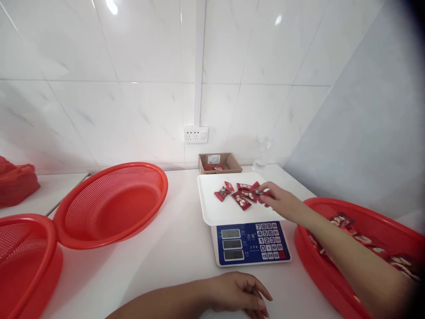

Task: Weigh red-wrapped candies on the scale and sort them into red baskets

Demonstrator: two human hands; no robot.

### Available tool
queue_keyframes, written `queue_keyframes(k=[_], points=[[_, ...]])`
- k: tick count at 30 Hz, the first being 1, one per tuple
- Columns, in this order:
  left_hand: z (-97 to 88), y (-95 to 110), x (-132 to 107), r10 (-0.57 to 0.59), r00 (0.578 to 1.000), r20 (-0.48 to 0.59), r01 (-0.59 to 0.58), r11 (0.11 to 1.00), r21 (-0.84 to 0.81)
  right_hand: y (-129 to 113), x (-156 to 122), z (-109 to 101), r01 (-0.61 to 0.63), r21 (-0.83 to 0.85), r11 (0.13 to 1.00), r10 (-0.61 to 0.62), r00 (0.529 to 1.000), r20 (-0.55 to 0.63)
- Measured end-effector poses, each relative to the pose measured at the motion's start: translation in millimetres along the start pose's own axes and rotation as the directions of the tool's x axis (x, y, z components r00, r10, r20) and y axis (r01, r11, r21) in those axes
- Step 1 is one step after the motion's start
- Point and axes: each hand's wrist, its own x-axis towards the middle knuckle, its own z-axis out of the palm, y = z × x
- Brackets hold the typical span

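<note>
My right hand (280,201) is over the white tray (215,215) of a digital scale (245,261), fingers pinched on a small red wrapped packet (255,188). Beneath and beside it, several more red packets (241,200) lie loosely on the tray. The scale's blue front has number keys and three small displays; their digits are too faint to read. My left hand (241,293) rests on the white table just in front of the scale, fingers loosely bent and apart, holding nothing. Under my right forearm is a red basket (303,254) with several dark red packets in it.
Two red perforated baskets (109,177) (49,261) stand on the left. Behind the scale are a cardboard box (236,166) with red packets and a clear plastic bottle (262,155). Red bundled material (18,184) lies far left. A tiled wall with a socket (196,134) closes off the back.
</note>
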Motion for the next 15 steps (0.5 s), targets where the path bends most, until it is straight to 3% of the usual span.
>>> queue_keyframes(k=[4, 7, 10, 15], points=[[-7.3, -7, 10, -0.034, 0.999, -0.009, 0.035, 0.998, 0.045, -15, 27, 22, 0.016, 0.032, 0.999, -0.020, 0.992, 0.122], [-13.1, -10, 18, -0.085, 0.996, -0.011, 0.086, 0.991, 0.102, -15, 37, 29, -0.002, -0.117, 0.993, 0.009, 0.998, 0.056], [-15.5, -11, 18, -0.060, 0.998, 0.002, 0.059, 0.987, 0.147, -14, 47, 38, 0.006, -0.203, 0.979, -0.015, 0.999, -0.043], [-18.0, -13, 18, -0.036, 0.999, -0.003, 0.036, 0.972, 0.233, -19, 56, 65, 0.038, -0.299, 0.953, -0.040, 0.999, 0.000]])
